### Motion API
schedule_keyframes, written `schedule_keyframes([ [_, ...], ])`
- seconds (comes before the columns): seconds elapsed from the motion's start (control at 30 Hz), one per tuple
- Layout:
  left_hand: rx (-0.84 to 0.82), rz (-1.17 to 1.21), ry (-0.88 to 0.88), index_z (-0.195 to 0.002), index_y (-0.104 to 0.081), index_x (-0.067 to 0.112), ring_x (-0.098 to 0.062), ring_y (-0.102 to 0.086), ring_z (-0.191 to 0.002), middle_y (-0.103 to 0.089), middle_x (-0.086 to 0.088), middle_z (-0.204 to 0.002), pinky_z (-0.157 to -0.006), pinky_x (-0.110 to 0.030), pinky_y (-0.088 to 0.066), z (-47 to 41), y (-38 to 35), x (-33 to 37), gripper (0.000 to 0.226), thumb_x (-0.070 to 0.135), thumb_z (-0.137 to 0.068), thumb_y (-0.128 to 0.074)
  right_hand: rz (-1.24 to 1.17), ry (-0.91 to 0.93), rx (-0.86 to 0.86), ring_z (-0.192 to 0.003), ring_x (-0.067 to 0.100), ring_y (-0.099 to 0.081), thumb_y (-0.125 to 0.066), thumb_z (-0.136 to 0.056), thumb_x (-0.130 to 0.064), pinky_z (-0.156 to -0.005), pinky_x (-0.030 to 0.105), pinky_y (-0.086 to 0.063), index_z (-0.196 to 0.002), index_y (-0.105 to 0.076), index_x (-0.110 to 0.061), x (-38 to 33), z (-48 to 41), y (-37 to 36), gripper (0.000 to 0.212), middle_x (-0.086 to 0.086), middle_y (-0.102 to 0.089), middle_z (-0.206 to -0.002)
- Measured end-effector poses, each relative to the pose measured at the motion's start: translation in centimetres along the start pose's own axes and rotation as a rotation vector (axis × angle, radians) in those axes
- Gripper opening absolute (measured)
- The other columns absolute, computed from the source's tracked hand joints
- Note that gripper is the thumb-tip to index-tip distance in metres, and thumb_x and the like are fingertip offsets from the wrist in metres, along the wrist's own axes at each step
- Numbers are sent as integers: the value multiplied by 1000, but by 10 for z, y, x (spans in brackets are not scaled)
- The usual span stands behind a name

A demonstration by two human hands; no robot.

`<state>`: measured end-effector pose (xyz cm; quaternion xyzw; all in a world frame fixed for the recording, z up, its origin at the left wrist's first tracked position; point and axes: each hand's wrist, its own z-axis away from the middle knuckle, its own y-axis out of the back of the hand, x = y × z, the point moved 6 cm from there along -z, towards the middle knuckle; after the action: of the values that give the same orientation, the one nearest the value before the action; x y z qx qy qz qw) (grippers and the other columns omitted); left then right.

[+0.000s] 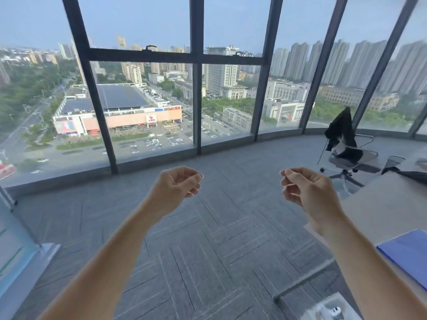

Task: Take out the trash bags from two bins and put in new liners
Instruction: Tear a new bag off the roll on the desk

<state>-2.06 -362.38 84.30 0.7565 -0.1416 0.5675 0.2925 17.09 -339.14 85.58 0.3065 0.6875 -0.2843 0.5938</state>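
Observation:
Both my arms reach out over the grey carpet in front of a tall window wall. My left hand [178,185] and my right hand [305,188] hover at the same height, about a hand's width apart. Their fingers are loosely curled and they hold nothing. A black wire-mesh bin [392,162] stands on the floor at the far right, beside the desk and behind the office chair. Its inside is hidden from here. No trash bag or liner shows in view.
A pale desk [381,204] runs along the right with a blue folder [406,252] on it. An office chair [349,155] with a black garment draped over it stands near the window. Glass panels line the left edge. Carpet floor [208,250] stretches ahead.

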Motion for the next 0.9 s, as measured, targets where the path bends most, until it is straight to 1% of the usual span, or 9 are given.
schedule_keyframes([
  [0.17,-63,9,-19,-92,-71,15,-11,-70,-74,-73,3,-75,-79,-30,-59,-137,-3,-17,9,20,-93,-64,105,16,49,-63,12,-58,-58,-96,-12,-71,31,-54,-86,-73,-12,11,-112,-24,18,0,-67,-70],
  [0.37,-133,-25,-16,-92,-72,14,-13,-70,-74,-73,3,-75,-81,-33,-59,-293,-31,-63,11,21,-93,-64,162,46,127,-59,11,-59,-60,-96,-13,-72,34,-54,-87,-72,-12,46,-258,-27,15,-4,-68,-66],
  [0.47,-161,-20,-10,-91,-73,13,-14,-70,-74,-73,1,-74,-84,-36,-59,-381,-57,-77,11,21,-93,-64,179,65,150,-59,11,-61,-60,-96,-14,-72,34,-56,-88,-72,-12,66,-342,-29,14,-4,-69,-67],
  [0.6,-226,20,13,-91,-73,13,-17,-70,-75,-72,0,-74,-88,-42,-58,-503,-101,-77,10,19,-91,-65,126,49,192,-60,10,-62,-61,-96,-15,-70,32,-56,-87,-72,-15,85,-461,-30,15,-5,-70,-68],
  [0.77,-298,2,-38,-90,-74,14,-18,-69,-75,-72,-1,-74,-88,-42,-58,-640,-154,-76,10,19,-92,-65,155,41,231,-59,10,-61,-60,-96,-16,-69,31,-56,-86,-73,-14,94,-587,-19,16,-6,-69,-67],
  [0.83,-331,8,-40,-89,-75,16,-19,-70,-76,-73,-2,-75,-88,-42,-58,-693,-175,-86,11,22,-91,-66,168,27,275,-59,10,-61,-60,-96,-16,-69,32,-56,-86,-73,-14,101,-632,-4,17,-6,-69,-67],
  [0.9,-380,49,-24,-87,-76,16,-21,-69,-76,-72,-4,-76,-89,-44,-57,-747,-200,-99,17,31,-87,-67,187,23,326,-60,10,-61,-61,-95,-17,-71,33,-56,-87,-73,-13,110,-676,12,16,-6,-69,-67],
])
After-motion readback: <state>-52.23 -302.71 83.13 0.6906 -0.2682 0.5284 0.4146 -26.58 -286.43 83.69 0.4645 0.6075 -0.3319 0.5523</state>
